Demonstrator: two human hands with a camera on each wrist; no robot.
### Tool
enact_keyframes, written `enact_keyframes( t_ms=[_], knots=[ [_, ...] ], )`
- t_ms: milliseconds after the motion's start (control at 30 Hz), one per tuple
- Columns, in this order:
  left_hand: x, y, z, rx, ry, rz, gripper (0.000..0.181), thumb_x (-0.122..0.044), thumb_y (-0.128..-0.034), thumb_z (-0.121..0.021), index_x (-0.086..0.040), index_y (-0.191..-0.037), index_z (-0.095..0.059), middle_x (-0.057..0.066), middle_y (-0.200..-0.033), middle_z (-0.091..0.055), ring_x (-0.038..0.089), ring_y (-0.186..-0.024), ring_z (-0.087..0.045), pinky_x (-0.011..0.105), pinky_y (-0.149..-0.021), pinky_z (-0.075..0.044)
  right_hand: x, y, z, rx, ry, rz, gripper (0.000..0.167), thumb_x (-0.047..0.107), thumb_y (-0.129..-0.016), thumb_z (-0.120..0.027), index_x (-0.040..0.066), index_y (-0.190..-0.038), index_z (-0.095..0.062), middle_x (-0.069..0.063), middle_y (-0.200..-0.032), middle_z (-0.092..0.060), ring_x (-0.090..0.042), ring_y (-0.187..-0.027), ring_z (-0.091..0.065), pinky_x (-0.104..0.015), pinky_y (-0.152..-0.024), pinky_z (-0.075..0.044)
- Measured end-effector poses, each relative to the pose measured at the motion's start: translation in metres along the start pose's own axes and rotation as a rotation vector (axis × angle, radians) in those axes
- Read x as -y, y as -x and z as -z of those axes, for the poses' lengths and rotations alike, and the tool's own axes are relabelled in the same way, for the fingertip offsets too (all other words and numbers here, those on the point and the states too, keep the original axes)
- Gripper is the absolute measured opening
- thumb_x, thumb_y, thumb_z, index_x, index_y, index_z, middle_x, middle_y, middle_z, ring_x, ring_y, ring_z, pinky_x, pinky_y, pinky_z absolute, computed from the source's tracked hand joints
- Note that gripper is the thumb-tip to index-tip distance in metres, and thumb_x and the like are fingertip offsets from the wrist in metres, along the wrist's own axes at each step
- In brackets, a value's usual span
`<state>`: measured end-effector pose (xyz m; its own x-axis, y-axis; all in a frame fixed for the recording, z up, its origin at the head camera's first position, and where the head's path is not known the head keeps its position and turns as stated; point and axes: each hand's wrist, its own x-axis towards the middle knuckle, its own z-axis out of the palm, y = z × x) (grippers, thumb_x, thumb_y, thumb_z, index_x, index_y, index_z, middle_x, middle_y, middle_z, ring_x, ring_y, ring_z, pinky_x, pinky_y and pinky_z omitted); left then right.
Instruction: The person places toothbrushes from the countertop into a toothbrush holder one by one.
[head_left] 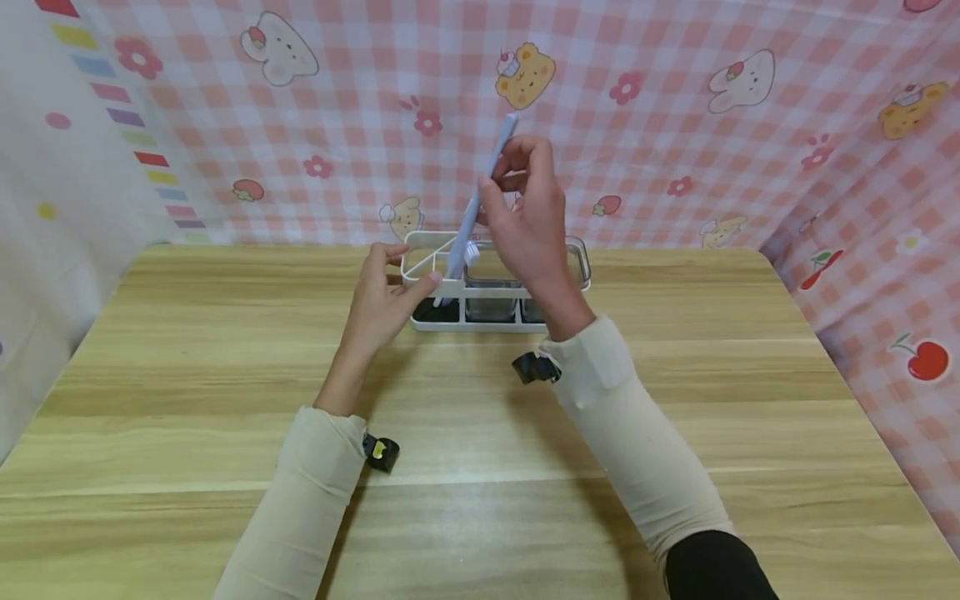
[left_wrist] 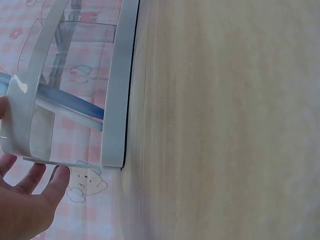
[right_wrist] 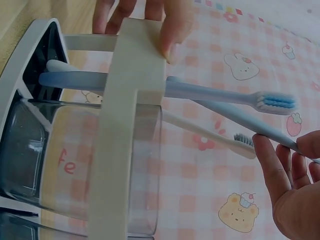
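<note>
Far back on the table stands a white toothbrush holder [head_left: 491,292] with an open top frame and a dark-bottomed base. My left hand [head_left: 378,300] grips its left end, thumb on the upper rim and fingers around the outside. Above it, my right hand [head_left: 528,221] pinches a long light blue toothbrush [head_left: 470,215] slanting down toward the left compartment. In the right wrist view its lower end passes behind the rim, and its head cannot be made out. A blue-bristled toothbrush [right_wrist: 210,92] and a white toothbrush [right_wrist: 210,132] with grey bristles stand in the holder.
Clear cups [head_left: 491,309] sit in the holder's middle and right places. A pink checked cloth [head_left: 360,100] hangs right behind the holder at the table's back edge. Wood-grain tabletop [head_left: 465,467] stretches in front, under both forearms.
</note>
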<state>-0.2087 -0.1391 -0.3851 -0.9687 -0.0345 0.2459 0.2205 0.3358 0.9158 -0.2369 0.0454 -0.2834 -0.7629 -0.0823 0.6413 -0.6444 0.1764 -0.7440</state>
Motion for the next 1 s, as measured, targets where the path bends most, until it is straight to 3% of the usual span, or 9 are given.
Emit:
enact_keyframes(
  t_ms=[267,700,800,1000],
  knots=[
    [0.000,0.000,0.001,-0.003,0.008,-0.002,0.060,-0.027,-0.0915,-0.075,0.001,-0.135,-0.047,0.019,-0.128,-0.050,0.035,-0.102,-0.057,0.041,-0.086,-0.050,-0.003,0.001,-0.003,0.020,0.014,0.025,0.023,-0.004,-0.099,-0.057,-0.005,-0.116,-0.043,-0.015,-0.100,-0.052,-0.023,-0.088,-0.061,-0.046,-0.068,-0.061],
    [-0.002,0.001,-0.001,-0.007,0.022,0.005,0.059,-0.026,-0.0908,-0.076,0.000,-0.135,-0.047,0.019,-0.127,-0.051,0.034,-0.102,-0.057,0.041,-0.085,-0.051,-0.008,0.006,-0.004,0.036,-0.016,-0.067,0.018,-0.003,-0.098,-0.055,0.002,-0.110,-0.042,-0.016,-0.102,-0.052,-0.023,-0.091,-0.059,-0.046,-0.070,-0.060],
    [-0.002,0.001,-0.001,-0.005,0.028,0.009,0.059,-0.026,-0.0907,-0.076,0.001,-0.135,-0.047,0.020,-0.127,-0.051,0.034,-0.102,-0.057,0.041,-0.085,-0.051,-0.009,0.008,-0.004,0.037,-0.022,-0.067,0.017,-0.001,-0.099,-0.055,0.003,-0.110,-0.043,-0.013,-0.100,-0.052,-0.023,-0.089,-0.059,-0.042,-0.068,-0.061],
    [-0.001,0.000,0.000,-0.001,0.021,0.010,0.059,-0.027,-0.0912,-0.075,0.000,-0.135,-0.047,0.020,-0.128,-0.050,0.034,-0.102,-0.057,0.040,-0.085,-0.051,-0.016,0.013,-0.005,0.046,-0.031,-0.060,0.020,-0.002,-0.099,-0.056,0.002,-0.113,-0.043,-0.013,-0.101,-0.052,-0.023,-0.089,-0.060,-0.046,-0.068,-0.061]
  ],
)
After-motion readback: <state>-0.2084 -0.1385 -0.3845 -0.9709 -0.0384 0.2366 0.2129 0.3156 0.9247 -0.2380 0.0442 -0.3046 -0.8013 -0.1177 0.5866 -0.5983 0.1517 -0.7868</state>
